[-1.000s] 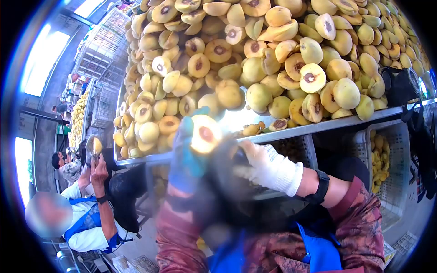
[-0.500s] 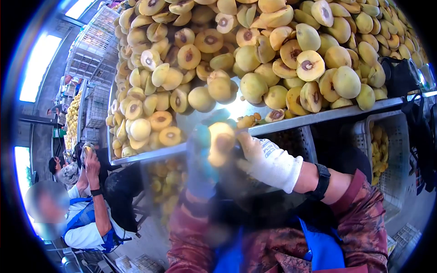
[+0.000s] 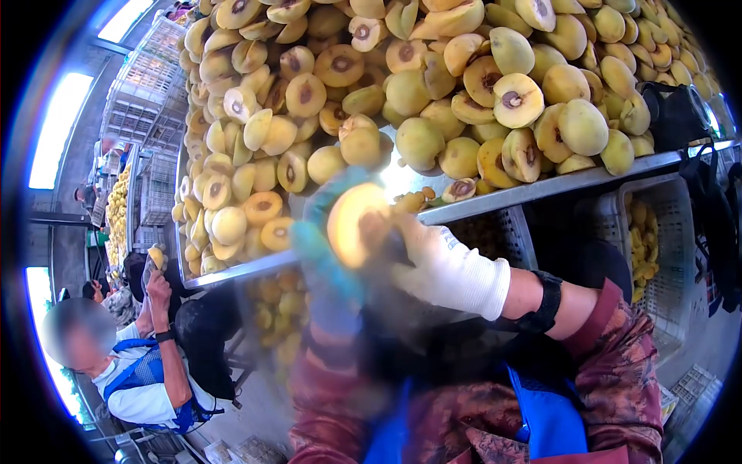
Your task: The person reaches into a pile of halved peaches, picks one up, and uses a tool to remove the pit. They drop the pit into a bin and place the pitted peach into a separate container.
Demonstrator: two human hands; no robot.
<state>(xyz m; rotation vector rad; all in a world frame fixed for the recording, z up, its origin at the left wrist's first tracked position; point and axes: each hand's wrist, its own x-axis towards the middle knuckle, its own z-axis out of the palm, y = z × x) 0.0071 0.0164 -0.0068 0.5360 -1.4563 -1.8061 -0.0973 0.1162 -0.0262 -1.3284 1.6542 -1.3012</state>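
Note:
My left hand (image 3: 328, 247), in a blue-green glove, is wrapped round a yellow halved fruit (image 3: 356, 224) whose brown centre faces my other hand. The white-gloved right hand (image 3: 448, 267) has its fingers bent against the right side of this fruit; blur hides its fingertips and anything in them. Both hands are in front of the metal table's edge (image 3: 479, 203). Beyond them a large heap of halved yellow-green fruit (image 3: 421, 143) lies on the table, many with brown centres showing.
A crate with yellow pieces (image 3: 668, 255) stands below the table at the right. On the left, a seated co-worker (image 3: 147, 379) in a blue vest holds up a fruit piece. White crates (image 3: 151, 85) are stacked behind. A black bag (image 3: 671, 116) lies at the table's right.
My left hand and the fruit have moved slightly left and up in view, and the fruit's cut face shows more. The heap has shifted a little left with the camera.

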